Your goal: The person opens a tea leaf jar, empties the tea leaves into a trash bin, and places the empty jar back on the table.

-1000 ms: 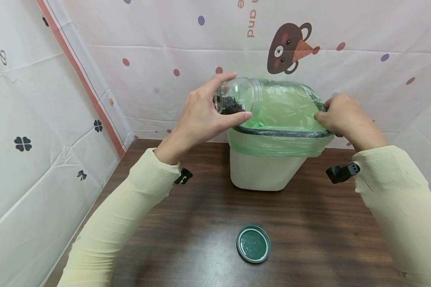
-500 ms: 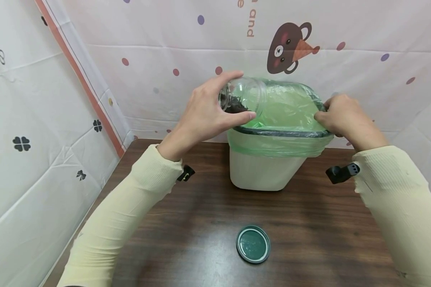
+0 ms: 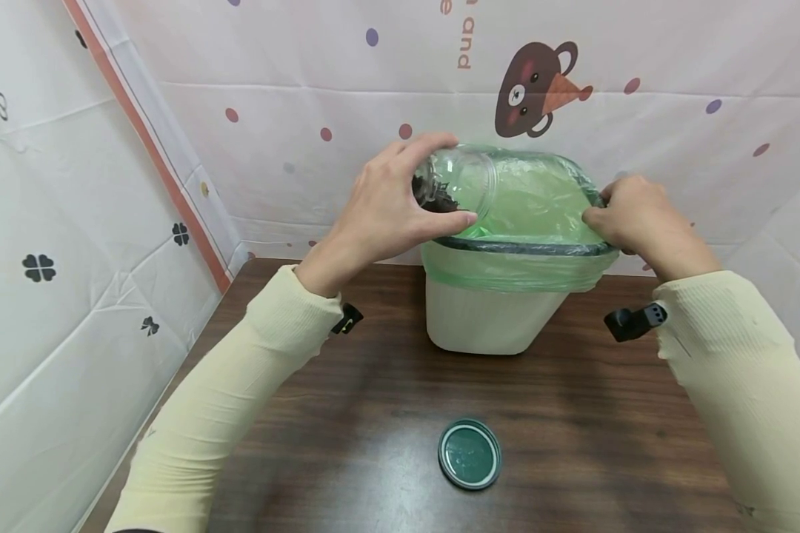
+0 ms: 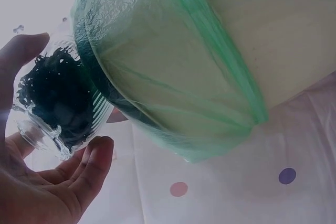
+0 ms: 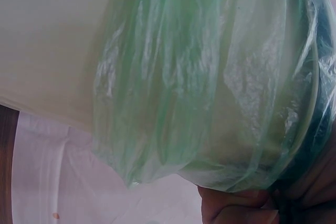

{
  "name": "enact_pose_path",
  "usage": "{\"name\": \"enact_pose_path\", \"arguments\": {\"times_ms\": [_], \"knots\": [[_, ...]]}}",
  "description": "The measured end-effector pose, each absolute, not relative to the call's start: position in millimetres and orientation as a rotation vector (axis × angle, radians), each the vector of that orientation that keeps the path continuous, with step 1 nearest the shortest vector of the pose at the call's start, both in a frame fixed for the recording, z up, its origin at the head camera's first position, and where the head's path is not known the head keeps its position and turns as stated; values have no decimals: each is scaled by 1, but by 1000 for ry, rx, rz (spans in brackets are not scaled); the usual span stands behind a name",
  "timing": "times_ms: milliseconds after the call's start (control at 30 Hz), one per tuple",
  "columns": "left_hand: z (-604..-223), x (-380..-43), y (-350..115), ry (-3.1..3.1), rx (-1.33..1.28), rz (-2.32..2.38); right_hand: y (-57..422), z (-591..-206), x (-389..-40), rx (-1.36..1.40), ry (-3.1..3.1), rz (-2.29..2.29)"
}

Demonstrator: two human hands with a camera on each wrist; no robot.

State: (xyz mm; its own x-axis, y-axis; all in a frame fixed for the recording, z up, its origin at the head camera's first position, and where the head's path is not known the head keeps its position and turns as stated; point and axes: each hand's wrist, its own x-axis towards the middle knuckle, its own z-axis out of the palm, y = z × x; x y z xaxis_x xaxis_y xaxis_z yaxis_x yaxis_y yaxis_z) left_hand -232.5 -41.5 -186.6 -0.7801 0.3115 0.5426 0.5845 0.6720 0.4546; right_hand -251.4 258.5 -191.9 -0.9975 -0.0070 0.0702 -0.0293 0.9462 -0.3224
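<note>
My left hand (image 3: 390,211) grips a clear glass jar (image 3: 463,178) that lies on its side, its mouth facing right over the bin's opening. Dark, leafy bits (image 4: 58,98), perhaps dried tea leaves, are gathered toward the jar's base end. A cream trash bin (image 3: 490,314) stands on the table, lined with a thin green plastic bag (image 3: 540,192) folded down over its dark rim. At the bin's right side, my right hand (image 3: 640,218) grips the bagged rim, thumb on the inside. The right wrist view shows its fingers (image 5: 236,205) at the rim, partly cut off by the frame.
A green jar lid (image 3: 470,454) lies inner side up on the brown wooden table (image 3: 347,444), in front of the bin. Printed cloth walls (image 3: 293,59) rise behind the table and at both sides, close behind the bin.
My left hand has moved slightly right with the jar, bringing its mouth farther over the bin. The dark bits stay inside the jar. My right hand, the bin and the lid keep their places.
</note>
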Motion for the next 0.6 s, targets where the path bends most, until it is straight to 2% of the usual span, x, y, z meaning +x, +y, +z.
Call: {"name": "enact_pose_path", "arguments": {"times_ms": [600], "knots": [[-184, -239, -38, -2525, -737, -783, 258, -191, -251, 30, -3041, 491]]}}
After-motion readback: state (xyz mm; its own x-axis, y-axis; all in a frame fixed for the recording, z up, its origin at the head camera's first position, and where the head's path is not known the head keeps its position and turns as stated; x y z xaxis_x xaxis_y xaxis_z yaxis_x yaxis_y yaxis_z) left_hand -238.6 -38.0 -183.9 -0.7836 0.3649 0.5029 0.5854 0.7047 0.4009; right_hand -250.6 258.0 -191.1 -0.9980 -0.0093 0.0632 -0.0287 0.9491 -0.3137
